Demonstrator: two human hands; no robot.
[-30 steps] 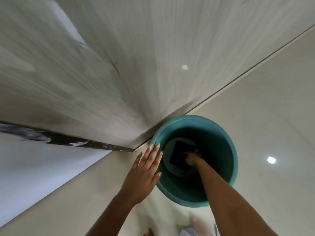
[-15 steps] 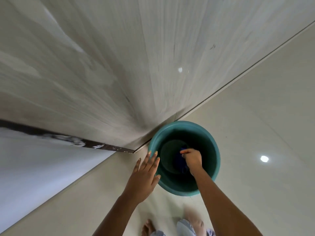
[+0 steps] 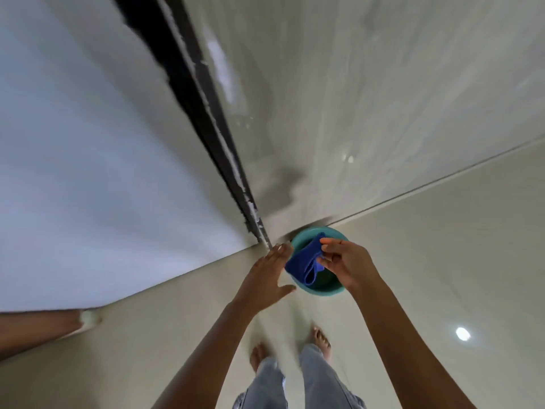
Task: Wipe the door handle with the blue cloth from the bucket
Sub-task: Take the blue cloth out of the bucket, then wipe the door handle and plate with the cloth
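The blue cloth (image 3: pixel 303 262) hangs folded above the teal bucket (image 3: pixel 321 290), pinched between the fingers of my right hand (image 3: pixel 345 265). The bucket stands on the floor against the foot of the pale wood-grain door (image 3: pixel 368 98). My left hand (image 3: pixel 267 274) is spread flat with its fingers apart, just left of the cloth and the bucket's rim, holding nothing. No door handle shows in this view.
A dark door-frame edge (image 3: pixel 200 113) runs down to the floor beside a white wall (image 3: pixel 88 172). Glossy cream floor tiles (image 3: pixel 442 261) spread to the right. My bare feet (image 3: pixel 320 340) stand behind the bucket. Another person's leg (image 3: pixel 35 329) enters at the left edge.
My right hand has lifted the blue cloth out of the bucket. The view has pulled back and up, so the bucket looks smaller and my feet show. My left hand has come off the rim.
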